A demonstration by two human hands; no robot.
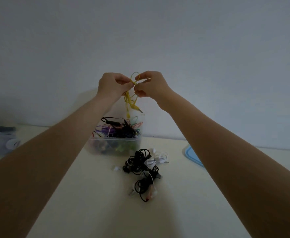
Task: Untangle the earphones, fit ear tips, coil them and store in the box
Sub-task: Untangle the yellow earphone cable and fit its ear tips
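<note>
Left hand [112,85] and right hand [152,84] each pinched the yellow earphones [130,98], held up above the box [115,145], plug dangling below them; tugging apart would likely cinch the knot tighter or strain the thin cord

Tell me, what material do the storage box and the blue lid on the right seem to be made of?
Box: probably translucent plastic with a slightly frosted finish, since the coloured cables inside show through its wall. Blue lid: likely opaque plastic with a smooth raised rim; only its edge is visible.
</note>
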